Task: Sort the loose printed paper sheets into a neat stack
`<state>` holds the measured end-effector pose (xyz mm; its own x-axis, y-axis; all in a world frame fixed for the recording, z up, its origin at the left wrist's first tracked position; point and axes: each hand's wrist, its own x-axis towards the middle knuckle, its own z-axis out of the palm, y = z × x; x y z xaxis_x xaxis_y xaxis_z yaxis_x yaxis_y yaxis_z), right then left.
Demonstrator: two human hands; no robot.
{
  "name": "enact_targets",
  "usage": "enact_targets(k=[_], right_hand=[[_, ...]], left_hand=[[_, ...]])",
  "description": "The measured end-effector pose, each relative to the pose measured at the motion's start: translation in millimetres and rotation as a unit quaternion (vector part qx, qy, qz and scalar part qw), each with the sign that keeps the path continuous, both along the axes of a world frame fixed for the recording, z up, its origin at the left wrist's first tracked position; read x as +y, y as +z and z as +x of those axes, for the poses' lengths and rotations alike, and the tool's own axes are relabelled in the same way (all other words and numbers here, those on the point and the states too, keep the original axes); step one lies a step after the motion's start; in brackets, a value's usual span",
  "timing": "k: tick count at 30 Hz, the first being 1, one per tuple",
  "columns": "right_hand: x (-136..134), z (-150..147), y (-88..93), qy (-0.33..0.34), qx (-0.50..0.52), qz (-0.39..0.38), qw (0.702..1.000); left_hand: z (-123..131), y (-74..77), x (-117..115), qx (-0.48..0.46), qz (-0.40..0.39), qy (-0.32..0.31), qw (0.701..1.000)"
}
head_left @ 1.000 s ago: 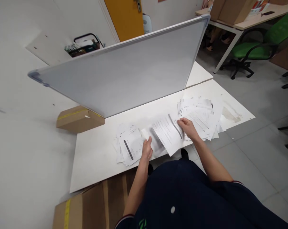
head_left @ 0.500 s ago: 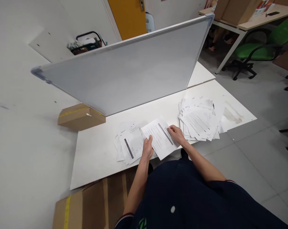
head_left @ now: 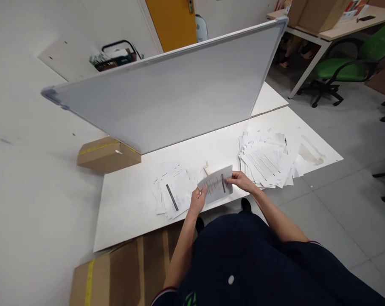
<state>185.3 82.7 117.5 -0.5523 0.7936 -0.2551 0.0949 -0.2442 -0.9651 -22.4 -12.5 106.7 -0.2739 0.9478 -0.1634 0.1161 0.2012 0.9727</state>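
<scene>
- Sheet (head_left: 216, 185) held just above table (head_left: 128, 212), between left pile (head_left: 172, 193) and right pile (head_left: 265, 159).
- Left hand (head_left: 199, 199) and right hand (head_left: 241, 180): fingers pinching opposite edges.
- Light, floppy, likely creases easily; grip at the edges.

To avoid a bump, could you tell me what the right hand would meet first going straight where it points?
Beyond the sheet it holds, the right hand would probably meet the left hand; depth is unclear.
</scene>
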Motion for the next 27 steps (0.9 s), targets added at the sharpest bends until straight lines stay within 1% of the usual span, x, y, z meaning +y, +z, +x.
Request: enact_targets(k=[3, 5, 8, 10, 12, 14, 15, 18, 20, 22, 25, 27], right_hand=[[-13, 4, -3.5, -0.02, -0.029, 0.062, 0.997], [-21, 5, -9.4, -0.023, -0.04, 0.104, 0.993], [-29, 4, -28.3, -0.034, -0.047, 0.13, 0.99], [-32, 3, -45.7, -0.047, -0.061, 0.121, 0.99], [-32, 2, -60.9, -0.055, -0.08, 0.101, 0.99], [-30, 1, -68.4, -0.06, -0.09, 0.089, 0.99], [-29, 1, -68.7, -0.061, -0.087, 0.092, 0.99], [-26, 1, -59.7, -0.067, -0.048, 0.115, 0.99], [-24, -1, -52.7, -0.072, -0.028, 0.116, 0.99], [-21, -4, -50.2, -0.08, -0.024, 0.108, 0.991], [-16, -7, -55.4, -0.095, -0.013, 0.098, 0.991], [-14, -8, -62.1, -0.089, -0.005, 0.091, 0.992]], left_hand=[[-3, -9.1, -12, 0.066, 0.044, -0.092, 0.993], [-5, -19.2, -19, 0.089, 0.071, -0.129, 0.985], [-4, -37.6, -25, 0.1, 0.067, -0.137, 0.983], [-3, -48.4, -25, 0.1, 0.044, -0.13, 0.985], [-1, -55.1, -23, 0.1, 0.022, -0.119, 0.988], [1, -56.5, -20, 0.1, 0.015, -0.108, 0.989], [1, -55.4, -18, 0.098, 0.018, -0.105, 0.99], [1, -47.9, -14, 0.084, 0.027, -0.094, 0.992], [1, -42.7, -11, 0.069, 0.015, -0.076, 0.995], [1, -39.7, -7, 0.058, -0.002, -0.049, 0.997], [-1, -39.9, -3, 0.062, -0.021, -0.006, 0.998], [-2, -42.0, -1, 0.065, -0.027, 0.009, 0.997]])
